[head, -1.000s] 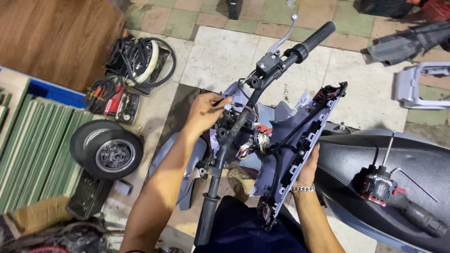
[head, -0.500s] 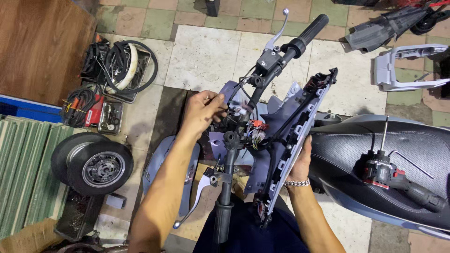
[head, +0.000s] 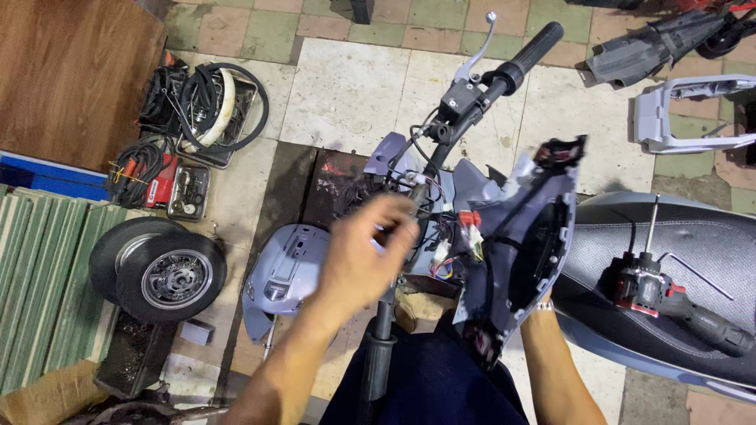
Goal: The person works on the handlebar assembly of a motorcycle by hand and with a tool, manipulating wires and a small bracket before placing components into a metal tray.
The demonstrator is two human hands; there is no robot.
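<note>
The left hand [head: 368, 253], blurred, hovers with fingers loosely curled on nothing, over the wiring [head: 449, 236] at the scooter's handlebar [head: 465, 102]. The right hand is hidden behind the grey panel [head: 524, 244], so its grip cannot be told. A power drill [head: 669, 299] lies on the seat [head: 693, 236]; wheels [head: 161, 267] rest on the floor.

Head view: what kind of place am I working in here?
Most likely a scooter repair workshop. A grey scooter with its handlebar cover panel opened up stands on a worn tiled floor, two loose black tyred wheels lie beside it, and a red-and-black power driver rests on the seat.
</note>
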